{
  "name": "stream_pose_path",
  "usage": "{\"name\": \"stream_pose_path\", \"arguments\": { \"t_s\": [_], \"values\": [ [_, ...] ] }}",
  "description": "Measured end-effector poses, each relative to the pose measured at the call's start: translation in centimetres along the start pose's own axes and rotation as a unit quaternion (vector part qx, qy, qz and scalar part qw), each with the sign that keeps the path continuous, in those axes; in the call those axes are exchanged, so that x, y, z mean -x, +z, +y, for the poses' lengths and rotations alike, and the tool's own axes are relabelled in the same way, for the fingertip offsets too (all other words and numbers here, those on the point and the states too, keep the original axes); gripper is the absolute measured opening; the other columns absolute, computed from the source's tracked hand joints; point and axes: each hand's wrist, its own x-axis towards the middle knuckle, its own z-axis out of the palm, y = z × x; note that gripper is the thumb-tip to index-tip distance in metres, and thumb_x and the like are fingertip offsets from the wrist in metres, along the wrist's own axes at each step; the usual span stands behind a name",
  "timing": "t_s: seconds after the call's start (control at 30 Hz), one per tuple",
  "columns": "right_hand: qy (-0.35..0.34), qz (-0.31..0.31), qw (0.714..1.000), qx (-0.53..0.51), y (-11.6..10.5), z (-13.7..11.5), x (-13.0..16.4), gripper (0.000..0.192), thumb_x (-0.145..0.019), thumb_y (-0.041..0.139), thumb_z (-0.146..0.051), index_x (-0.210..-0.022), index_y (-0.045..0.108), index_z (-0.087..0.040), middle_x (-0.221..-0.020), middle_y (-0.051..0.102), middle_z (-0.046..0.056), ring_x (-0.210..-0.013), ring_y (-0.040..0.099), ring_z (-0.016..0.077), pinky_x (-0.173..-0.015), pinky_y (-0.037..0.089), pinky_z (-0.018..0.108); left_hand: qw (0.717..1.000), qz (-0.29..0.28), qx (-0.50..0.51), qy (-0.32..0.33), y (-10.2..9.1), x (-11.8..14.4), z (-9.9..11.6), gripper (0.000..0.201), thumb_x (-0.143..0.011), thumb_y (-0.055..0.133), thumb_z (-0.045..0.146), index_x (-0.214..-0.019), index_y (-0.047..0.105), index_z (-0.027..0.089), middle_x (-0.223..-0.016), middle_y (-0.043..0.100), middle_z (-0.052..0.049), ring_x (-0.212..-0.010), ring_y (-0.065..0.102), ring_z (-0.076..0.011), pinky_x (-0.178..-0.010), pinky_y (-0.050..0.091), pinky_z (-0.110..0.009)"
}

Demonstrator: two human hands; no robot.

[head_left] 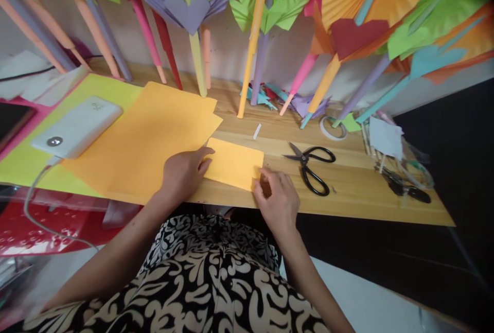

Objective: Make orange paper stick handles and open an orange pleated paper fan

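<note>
A small orange paper rectangle (234, 162) lies flat on the wooden table (347, 189) near its front edge. My left hand (184, 170) rests palm down on its left end, fingers pressing the paper. My right hand (277, 200) pinches the sheet's lower right corner between thumb and fingers. A stack of large orange sheets (142, 142) lies just left of the small piece, under my left wrist.
Black scissors (312, 164) lie right of the small sheet. A roll of tape (332, 128) sits behind them. A white power bank (77, 126) with a cable rests on yellow paper (23, 160). Paper fans on coloured sticks (252, 39) lean along the wall; a bag of tools (401, 168) lies far right.
</note>
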Motion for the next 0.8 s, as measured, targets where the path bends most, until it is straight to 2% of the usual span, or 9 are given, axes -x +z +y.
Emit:
{"name": "stream_pose_path", "arguments": {
  "t_s": [0.13, 0.23, 0.33, 0.43, 0.6, 0.7, 0.73, 0.8],
  "values": [
    [-0.022, -0.003, 1.000, -0.007, -0.4, -0.2, -0.2, 0.023, -0.095, 0.059, -0.019, -0.116, 0.068, -0.021, -0.100, 0.069, 0.012, -0.094, 0.060, 0.0285, -0.079, 0.052, 0.041, 1.000, 0.010, 0.008, 0.018, 0.3, 0.0, -0.3, 0.031, -0.098, 0.048, 0.032, -0.113, 0.074, 0.025, -0.108, 0.079, -0.006, -0.092, 0.072, -0.0242, -0.069, 0.045, -0.031],
    [-0.088, -0.005, 0.996, -0.030, -0.9, -0.5, -0.4, 0.028, -0.096, 0.056, -0.016, -0.122, 0.066, -0.021, -0.114, 0.070, 0.013, -0.106, 0.061, 0.0284, -0.090, 0.052, 0.043, 1.000, -0.004, 0.005, 0.020, 0.3, 0.0, -0.3, 0.032, -0.098, 0.046, 0.032, -0.109, 0.075, 0.025, -0.108, 0.079, -0.006, -0.093, 0.072, -0.0250, -0.068, 0.044, -0.031],
    [-0.156, -0.040, 0.986, -0.044, -1.2, -0.9, -0.5, 0.029, -0.099, 0.060, -0.024, -0.127, 0.065, -0.022, -0.121, 0.073, 0.011, -0.114, 0.063, 0.0281, -0.099, 0.048, 0.046, 1.000, -0.006, -0.001, 0.020, 0.4, 0.0, -0.2, 0.033, -0.099, 0.046, 0.033, -0.109, 0.076, 0.025, -0.108, 0.079, -0.007, -0.094, 0.072, -0.0263, -0.068, 0.044, -0.032],
    [-0.186, -0.070, 0.979, -0.033, -1.0, -1.4, -0.7, 0.026, -0.098, 0.063, -0.031, -0.122, 0.069, -0.020, -0.119, 0.076, 0.008, -0.111, 0.066, 0.0263, -0.097, 0.048, 0.044, 1.000, 0.000, -0.003, 0.015, 0.6, -0.1, -0.2, 0.031, -0.099, 0.047, 0.033, -0.107, 0.076, 0.025, -0.106, 0.079, -0.006, -0.093, 0.072, -0.0265, -0.069, 0.044, -0.033],
    [-0.203, -0.043, 0.978, -0.009, -0.4, -1.7, -0.9, 0.016, -0.099, 0.062, -0.024, -0.107, 0.074, -0.019, -0.109, 0.080, 0.006, -0.101, 0.072, 0.0236, -0.087, 0.052, 0.037, 0.998, 0.031, 0.063, 0.008, 0.9, -0.1, -0.5, 0.025, -0.096, 0.055, 0.033, -0.107, 0.076, 0.025, -0.099, 0.080, -0.005, -0.088, 0.071, -0.0246, -0.070, 0.045, -0.032],
    [-0.174, -0.034, 0.983, -0.039, -0.3, -1.4, -1.0, 0.018, -0.100, 0.058, -0.023, -0.101, 0.076, -0.020, -0.102, 0.081, 0.006, -0.096, 0.074, 0.0230, -0.084, 0.053, 0.035, 0.976, 0.107, 0.191, 0.002, 0.8, -0.1, -0.9, 0.028, -0.096, 0.056, 0.036, -0.113, 0.073, 0.022, -0.084, 0.076, -0.005, -0.076, 0.068, -0.0203, -0.068, 0.047, -0.031],
    [-0.139, -0.027, 0.988, -0.067, -0.3, -1.2, -1.1, 0.020, -0.100, 0.057, -0.023, -0.098, 0.077, -0.021, -0.099, 0.081, 0.007, -0.091, 0.074, 0.0227, -0.082, 0.053, 0.034, 0.957, 0.151, 0.246, 0.000, 0.7, 0.0, -1.0, 0.030, -0.097, 0.055, 0.037, -0.115, 0.072, 0.021, -0.084, 0.075, -0.005, -0.075, 0.066, -0.0187, -0.068, 0.048, -0.030],
    [-0.017, -0.001, 0.987, -0.158, -0.6, -0.7, -1.6, 0.021, -0.098, 0.058, -0.028, -0.091, 0.077, -0.021, -0.090, 0.080, 0.006, -0.082, 0.073, 0.0217, -0.075, 0.053, 0.033, 0.906, 0.243, 0.347, -0.002, 0.6, 0.2, -1.1, 0.033, -0.099, 0.051, 0.038, -0.118, 0.070, 0.019, -0.093, 0.073, -0.007, -0.081, 0.066, -0.0172, -0.072, 0.051, -0.029]
  ]
}}
